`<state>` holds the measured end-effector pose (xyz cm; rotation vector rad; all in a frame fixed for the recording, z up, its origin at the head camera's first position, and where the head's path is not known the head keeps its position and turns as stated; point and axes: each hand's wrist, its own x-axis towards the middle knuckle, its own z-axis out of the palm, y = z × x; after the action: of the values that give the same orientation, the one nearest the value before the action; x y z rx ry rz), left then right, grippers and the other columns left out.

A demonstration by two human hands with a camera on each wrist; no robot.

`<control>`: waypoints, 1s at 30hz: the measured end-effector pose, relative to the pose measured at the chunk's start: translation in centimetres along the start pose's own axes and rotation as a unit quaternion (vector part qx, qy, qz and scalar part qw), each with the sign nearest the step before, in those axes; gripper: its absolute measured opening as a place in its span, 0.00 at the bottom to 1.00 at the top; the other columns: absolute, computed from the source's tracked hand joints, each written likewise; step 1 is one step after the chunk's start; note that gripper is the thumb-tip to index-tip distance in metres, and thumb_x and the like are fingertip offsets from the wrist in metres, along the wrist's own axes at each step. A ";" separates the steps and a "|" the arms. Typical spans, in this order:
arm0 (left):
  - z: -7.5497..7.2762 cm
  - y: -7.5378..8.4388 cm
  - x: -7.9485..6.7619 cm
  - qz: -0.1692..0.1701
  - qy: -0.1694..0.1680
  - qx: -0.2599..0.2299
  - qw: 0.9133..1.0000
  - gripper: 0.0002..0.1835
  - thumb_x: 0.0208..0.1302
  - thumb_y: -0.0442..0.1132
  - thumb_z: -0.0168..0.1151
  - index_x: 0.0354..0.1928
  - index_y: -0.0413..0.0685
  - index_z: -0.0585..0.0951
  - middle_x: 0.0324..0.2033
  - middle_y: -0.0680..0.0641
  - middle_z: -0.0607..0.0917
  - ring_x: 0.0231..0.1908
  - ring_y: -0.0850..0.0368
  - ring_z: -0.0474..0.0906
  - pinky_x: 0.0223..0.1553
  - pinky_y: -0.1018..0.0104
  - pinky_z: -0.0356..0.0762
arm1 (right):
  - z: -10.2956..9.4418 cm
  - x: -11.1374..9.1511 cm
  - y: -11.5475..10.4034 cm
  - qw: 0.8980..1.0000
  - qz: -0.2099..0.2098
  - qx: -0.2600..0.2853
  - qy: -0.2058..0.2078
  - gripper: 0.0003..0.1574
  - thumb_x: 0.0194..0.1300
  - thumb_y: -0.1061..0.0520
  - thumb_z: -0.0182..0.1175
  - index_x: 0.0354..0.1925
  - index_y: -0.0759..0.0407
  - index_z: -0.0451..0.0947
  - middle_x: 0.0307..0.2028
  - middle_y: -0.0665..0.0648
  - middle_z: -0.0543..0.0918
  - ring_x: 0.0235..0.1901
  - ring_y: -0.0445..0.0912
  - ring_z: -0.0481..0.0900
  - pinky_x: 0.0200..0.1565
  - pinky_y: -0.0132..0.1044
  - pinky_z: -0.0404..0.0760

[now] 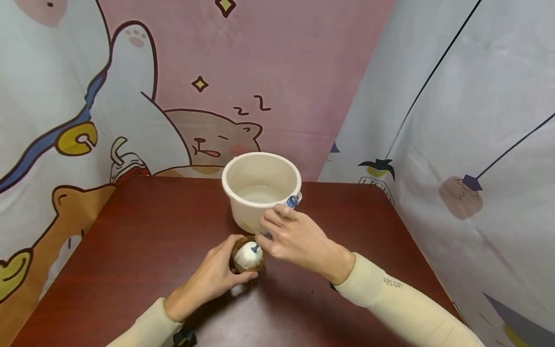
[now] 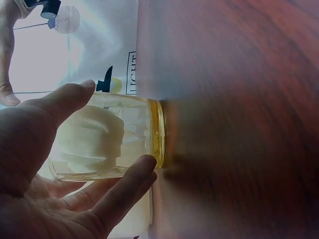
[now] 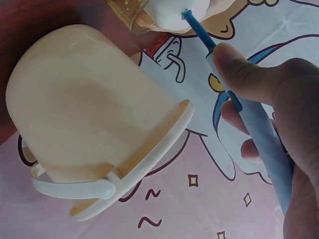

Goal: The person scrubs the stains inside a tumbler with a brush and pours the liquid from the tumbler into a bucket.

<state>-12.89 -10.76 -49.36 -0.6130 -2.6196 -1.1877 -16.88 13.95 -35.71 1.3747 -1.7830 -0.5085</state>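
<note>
My left hand point(image 1: 212, 272) holds a transparent amber cup point(image 2: 137, 134) low over the table, fingers and thumb curled round its sides. Whether its base touches the tabletop I cannot tell. Inside the cup sits the white, ridged sponge head point(image 1: 248, 256) of a cup brush. A thin blue neck joins it to the pale blue handle point(image 3: 266, 132). My right hand point(image 1: 301, 241) grips that handle, which slants up and away from the cup, with the thumb point(image 3: 239, 69) laid along it. The handle's looped blue end sticks out above the right hand.
A cream bucket point(image 1: 243, 212) with a white carrying handle point(image 3: 75, 189) stands just behind the cup. The dark red wooden table point(image 1: 151, 241) extends to both sides. Cartoon-printed cloth point(image 1: 295, 72) hangs behind and at the sides.
</note>
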 end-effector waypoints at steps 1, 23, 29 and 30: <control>0.0 0.0 0.0 -0.002 -0.001 0.000 1.000 0.44 0.57 0.49 0.96 0.71 0.50 0.80 0.57 0.49 0.93 0.54 0.56 0.92 0.53 0.58 0.92 | 0.1 0.0 0.0 1.000 -0.001 0.002 0.004 0.12 0.80 0.61 0.69 0.38 0.43 0.85 0.40 0.47 0.86 0.49 0.48 0.78 0.63 0.42 0.73; 0.2 0.2 -0.3 0.003 0.007 0.003 1.000 0.43 0.56 0.49 0.96 0.70 0.50 0.81 0.55 0.51 0.93 0.52 0.57 0.91 0.52 0.59 0.92 | 0.1 0.7 0.5 1.000 -0.021 0.001 0.013 0.10 0.79 0.57 0.69 0.37 0.43 0.85 0.37 0.46 0.88 0.48 0.48 0.79 0.65 0.42 0.73; 0.3 0.2 -0.2 0.001 0.007 0.006 1.000 0.43 0.55 0.49 0.97 0.69 0.54 0.81 0.54 0.51 0.93 0.51 0.58 0.91 0.51 0.60 0.92 | 0.1 0.8 0.5 1.000 -0.023 -0.001 0.010 0.11 0.80 0.58 0.68 0.38 0.42 0.86 0.38 0.47 0.88 0.48 0.48 0.79 0.65 0.42 0.72; 0.3 0.3 -0.2 0.000 0.006 0.006 1.000 0.43 0.55 0.49 0.97 0.69 0.54 0.81 0.54 0.51 0.93 0.51 0.58 0.91 0.51 0.61 0.91 | 0.1 0.8 0.4 1.000 -0.024 -0.002 0.010 0.11 0.80 0.58 0.68 0.38 0.41 0.86 0.38 0.47 0.88 0.48 0.48 0.79 0.65 0.42 0.72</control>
<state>-12.57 -10.43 -49.49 -0.6004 -2.6141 -1.1726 -17.25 13.34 -35.14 1.4189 -1.7361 -0.5216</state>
